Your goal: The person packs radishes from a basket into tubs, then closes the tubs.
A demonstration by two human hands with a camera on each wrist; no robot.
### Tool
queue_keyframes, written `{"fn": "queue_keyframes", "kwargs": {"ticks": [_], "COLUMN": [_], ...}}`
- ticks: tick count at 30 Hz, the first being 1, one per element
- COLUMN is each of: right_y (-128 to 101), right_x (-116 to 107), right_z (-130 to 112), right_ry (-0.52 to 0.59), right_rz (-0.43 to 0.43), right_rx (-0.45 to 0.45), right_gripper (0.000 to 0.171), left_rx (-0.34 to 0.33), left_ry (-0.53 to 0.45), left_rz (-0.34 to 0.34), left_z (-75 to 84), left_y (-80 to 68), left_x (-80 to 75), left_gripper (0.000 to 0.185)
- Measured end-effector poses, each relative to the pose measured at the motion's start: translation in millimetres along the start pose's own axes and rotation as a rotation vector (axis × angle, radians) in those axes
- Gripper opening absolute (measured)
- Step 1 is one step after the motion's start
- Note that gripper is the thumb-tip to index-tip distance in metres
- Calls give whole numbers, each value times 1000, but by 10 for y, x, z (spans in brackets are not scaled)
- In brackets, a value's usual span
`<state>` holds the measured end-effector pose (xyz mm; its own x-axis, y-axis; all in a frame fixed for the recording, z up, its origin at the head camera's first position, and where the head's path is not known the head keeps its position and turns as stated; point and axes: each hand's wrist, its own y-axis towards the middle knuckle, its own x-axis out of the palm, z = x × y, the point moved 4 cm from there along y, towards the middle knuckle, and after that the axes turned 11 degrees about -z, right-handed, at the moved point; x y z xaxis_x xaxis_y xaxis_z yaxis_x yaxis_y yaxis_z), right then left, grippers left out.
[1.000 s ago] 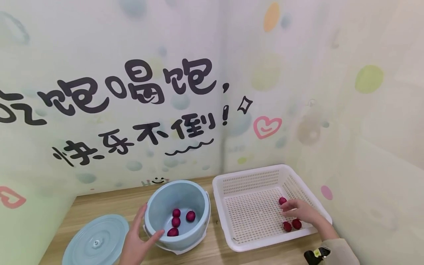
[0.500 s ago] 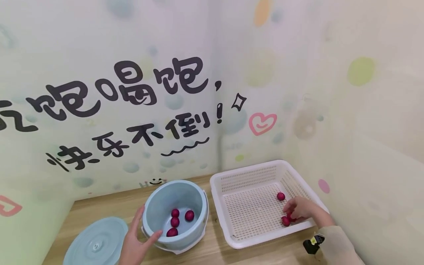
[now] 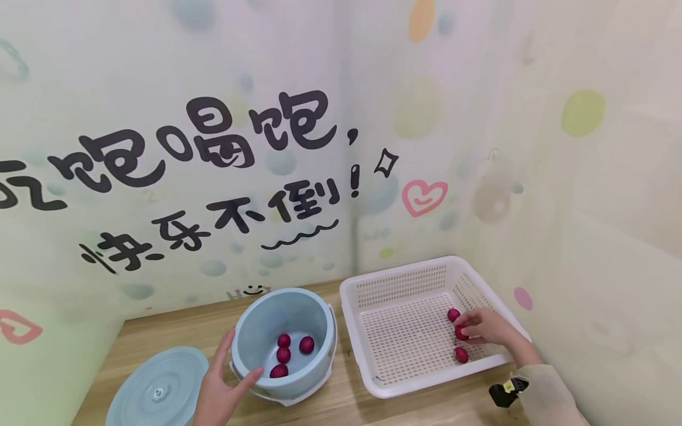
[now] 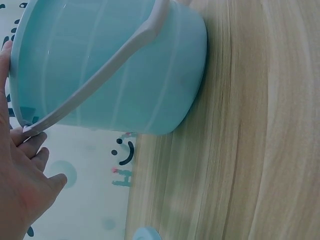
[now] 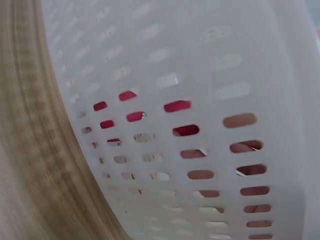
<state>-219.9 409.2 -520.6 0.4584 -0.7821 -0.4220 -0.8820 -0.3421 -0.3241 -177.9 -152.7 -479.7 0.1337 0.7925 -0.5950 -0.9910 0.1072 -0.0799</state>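
Pale-blue plastic bucket (image 3: 285, 340) stands upright on the wooden table (image 3: 176, 331), lid off — the matching lid (image 3: 157, 390) lies flat to its left, apart from it. I judge the lid is set aside to keep the mouth free for loading; four red fruits (image 3: 284, 355) sit on the bucket floor. My left hand (image 3: 218, 390) is spread against the bucket's near-left wall, fingers straight, thumb hooked over the rim; on the left-wrist view the fingertips (image 4: 30, 142) touch the wall just where the grey handle (image 4: 100, 70) meets it. Judgement: this is a bracing contact to steady the bucket, not a lift. White perforated basket (image 3: 426, 378) stands just to the right of the bucket, close against the side wall. My right hand (image 3: 482, 326) reaches inside its far-right corner, fingers curled round one red fruit (image 3: 460, 333) in a pinch. Two more lie loose on the basket floor — one (image 3: 453, 315) just beyond the hand, one (image 3: 461, 354) just before it. The right-wrist view shows only red and skin tone through the basket slots (image 5: 177, 106).
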Motion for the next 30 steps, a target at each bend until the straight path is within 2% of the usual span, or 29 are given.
{"fn": "queue_keyframes", "kwargs": {"ticks": [11, 16, 24, 30], "right_y": [6, 11, 0, 20], "right_x": [18, 40, 80, 168], "right_z": [-117, -203, -343, -527], "right_ry": [123, 131, 7, -55], "right_rz": [6, 37, 150, 189], "right_rx": [-106, -122, -111, -135], "right_gripper": [34, 38, 33, 32], "left_rx": [-36, -11, 78, 51], "left_ry": [7, -6, -14, -18], "left_rz": [-21, -3, 38, 28], "left_z": [-26, -20, 16, 16], "left_y": [-22, -42, -6, -4], "left_x": [-24, -20, 4, 2], "left_gripper": [105, 103, 99, 98]}}
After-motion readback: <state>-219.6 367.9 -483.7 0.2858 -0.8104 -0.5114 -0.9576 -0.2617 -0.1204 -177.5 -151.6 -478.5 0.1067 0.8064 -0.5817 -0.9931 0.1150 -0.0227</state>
